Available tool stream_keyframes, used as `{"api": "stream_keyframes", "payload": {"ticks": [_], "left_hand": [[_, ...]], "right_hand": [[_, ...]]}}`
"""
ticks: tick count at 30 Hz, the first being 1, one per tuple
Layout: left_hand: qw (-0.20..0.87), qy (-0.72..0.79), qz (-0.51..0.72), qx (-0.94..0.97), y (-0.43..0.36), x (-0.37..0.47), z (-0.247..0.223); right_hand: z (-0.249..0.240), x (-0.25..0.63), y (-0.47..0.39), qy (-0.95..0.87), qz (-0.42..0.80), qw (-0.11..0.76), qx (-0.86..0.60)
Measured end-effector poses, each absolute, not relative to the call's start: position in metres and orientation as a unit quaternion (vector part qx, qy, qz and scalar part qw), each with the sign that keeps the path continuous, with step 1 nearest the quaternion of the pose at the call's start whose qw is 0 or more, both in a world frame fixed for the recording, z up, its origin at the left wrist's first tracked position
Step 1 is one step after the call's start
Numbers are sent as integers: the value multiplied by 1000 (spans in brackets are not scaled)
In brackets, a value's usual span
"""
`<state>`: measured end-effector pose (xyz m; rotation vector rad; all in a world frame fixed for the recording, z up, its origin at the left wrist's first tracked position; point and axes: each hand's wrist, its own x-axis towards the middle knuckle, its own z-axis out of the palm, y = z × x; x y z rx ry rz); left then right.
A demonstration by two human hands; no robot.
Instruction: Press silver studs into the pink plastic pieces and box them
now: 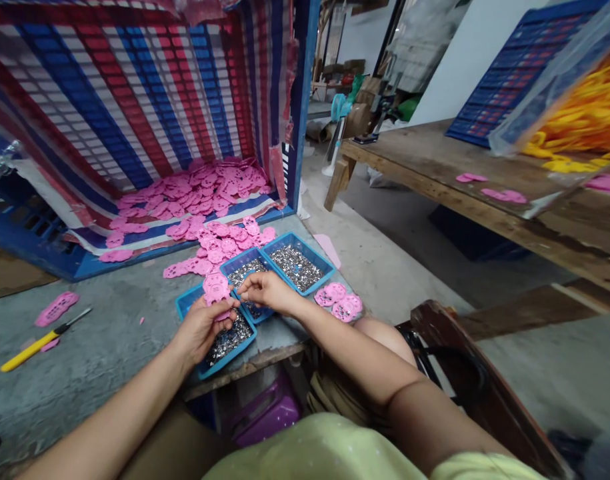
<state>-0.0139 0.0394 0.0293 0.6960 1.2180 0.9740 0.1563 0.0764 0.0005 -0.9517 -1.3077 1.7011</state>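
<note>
Between the thumb and fingers of my left hand point(199, 330) is a flat pink plastic piece point(216, 285) with a cut-out, face-like pattern. My right hand point(271, 292) is close to the piece's right edge, its fingertips pinched together; whatever they hold is too small to make out. Both hands are over blue trays filled with small shiny metal parts: a near tray point(229, 361) under my left hand, a middle tray point(231, 262) partly covered by my right, and a right tray point(323, 283). Several pink pieces point(339, 301) lie right of the trays.
A blue crate point(305, 87) on its side, lined with striped cloth, holds a heap of pink pieces point(199, 190) that spills onto the table. A yellow-handled tool point(37, 347) lies left. Across the aisle stands a wooden table point(409, 160) with yellow pieces point(585, 113).
</note>
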Motion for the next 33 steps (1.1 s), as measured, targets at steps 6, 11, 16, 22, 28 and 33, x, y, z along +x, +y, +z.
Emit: {"api": "stream_keyframes", "payload": {"ticks": [6, 11, 16, 22, 28, 33], "left_hand": [[654, 536, 440, 302, 38, -12, 32], [649, 524, 459, 308, 36, -10, 31], [622, 500, 508, 324, 32, -5, 30], [610, 496, 519, 336, 30, 1, 29], [600, 506, 520, 338, 28, 4, 27], [588, 514, 523, 341, 27, 5, 27]], "right_hand": [[2, 157, 76, -506, 657, 411, -380], [0, 155, 74, -503, 634, 448, -379], [-1, 151, 69, -523, 598, 472, -383], [-5, 147, 67, -545, 556, 494, -388], [-9, 143, 66, -538, 559, 497, -389], [-9, 143, 65, -551, 541, 494, -400]]}}
